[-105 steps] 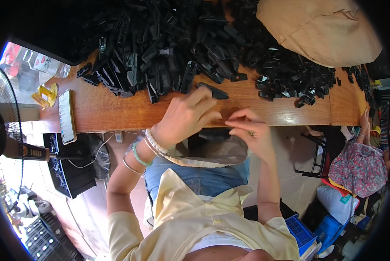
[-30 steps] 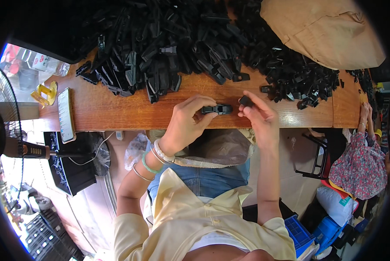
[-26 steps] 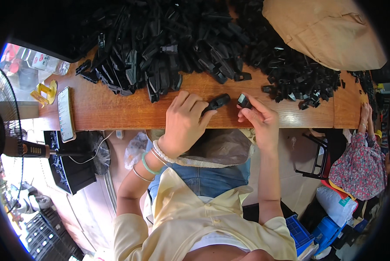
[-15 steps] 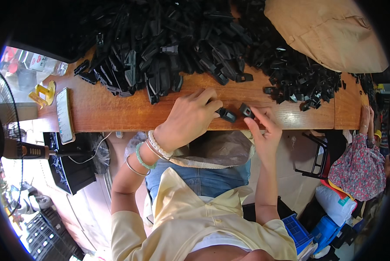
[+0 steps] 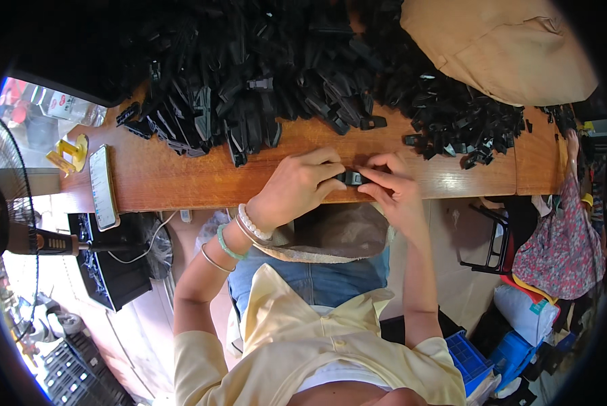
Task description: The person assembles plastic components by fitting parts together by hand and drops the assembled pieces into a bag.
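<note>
Over the table's near edge, my left hand (image 5: 300, 181) and my right hand (image 5: 395, 186) meet at small black plastic parts (image 5: 353, 178). Both have thumb and fingers pinched on them, the left from one side and the right from the other. The parts are end to end and look pushed together; my fingertips hide how they join. At the far side lies a big heap of long black plastic pieces (image 5: 249, 122). To its right spreads a pile of smaller black plastic pieces (image 5: 462, 132).
A phone (image 5: 103, 186) and a yellow stand (image 5: 73, 154) rest on the wooden table (image 5: 215, 183) at left, near a fan (image 5: 12, 216). A brown sack (image 5: 500, 47) lies far right. An open sack (image 5: 337, 237) is at my lap. Another person (image 5: 560, 237) sits at right.
My right hand has moved left to my left hand, bringing its black part against the one held there. The gap between the two parts has closed.
</note>
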`<state>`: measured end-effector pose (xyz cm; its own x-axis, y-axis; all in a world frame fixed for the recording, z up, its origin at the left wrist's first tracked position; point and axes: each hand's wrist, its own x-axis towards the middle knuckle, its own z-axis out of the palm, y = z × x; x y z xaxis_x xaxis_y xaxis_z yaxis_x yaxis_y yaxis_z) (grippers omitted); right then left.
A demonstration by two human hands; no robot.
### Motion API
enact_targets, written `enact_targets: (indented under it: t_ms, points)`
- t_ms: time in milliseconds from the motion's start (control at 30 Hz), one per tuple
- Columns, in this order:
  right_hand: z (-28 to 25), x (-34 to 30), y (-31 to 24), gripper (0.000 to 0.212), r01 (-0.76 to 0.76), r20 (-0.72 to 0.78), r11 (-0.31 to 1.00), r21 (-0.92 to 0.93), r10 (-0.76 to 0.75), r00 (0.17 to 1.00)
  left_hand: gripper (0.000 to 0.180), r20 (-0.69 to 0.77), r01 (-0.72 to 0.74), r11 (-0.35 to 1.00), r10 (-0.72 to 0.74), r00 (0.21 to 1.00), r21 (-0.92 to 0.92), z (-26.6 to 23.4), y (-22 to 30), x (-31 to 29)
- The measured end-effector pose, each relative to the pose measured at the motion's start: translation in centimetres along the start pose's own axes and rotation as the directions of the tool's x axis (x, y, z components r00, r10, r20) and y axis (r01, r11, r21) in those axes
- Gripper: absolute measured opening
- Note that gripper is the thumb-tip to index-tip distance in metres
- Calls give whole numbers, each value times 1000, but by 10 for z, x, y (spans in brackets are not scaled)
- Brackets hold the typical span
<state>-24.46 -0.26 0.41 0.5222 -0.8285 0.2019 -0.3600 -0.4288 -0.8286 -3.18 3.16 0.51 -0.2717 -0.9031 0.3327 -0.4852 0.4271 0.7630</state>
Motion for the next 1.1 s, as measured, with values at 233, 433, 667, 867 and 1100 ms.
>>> enact_targets:
  t_ms: [233,433,667,867,1100]
  points:
    - [-19,-19,-21,24,-12,0,1000,22,12,1000,42,-181,-32,933,103,978,358,-32,-10,30]
    - [-58,-11,38,31,-201,-490,841,-503,-86,868,33,-47,-65,847,106,993,527,-10,-20,41]
    - [-24,5,38,33,-21,-417,848,-529,-238,877,24,-14,-18,852,30,999,524,-4,0,8]
    - [-22,14,32,35,8,-536,898,-440,-270,800,20,-61,-32,915,61,996,402,-5,8,-6]
    - [-16,10,9,17,131,-641,984,-121,-178,747,20,-27,46,960,-40,999,277,-2,9,-13]
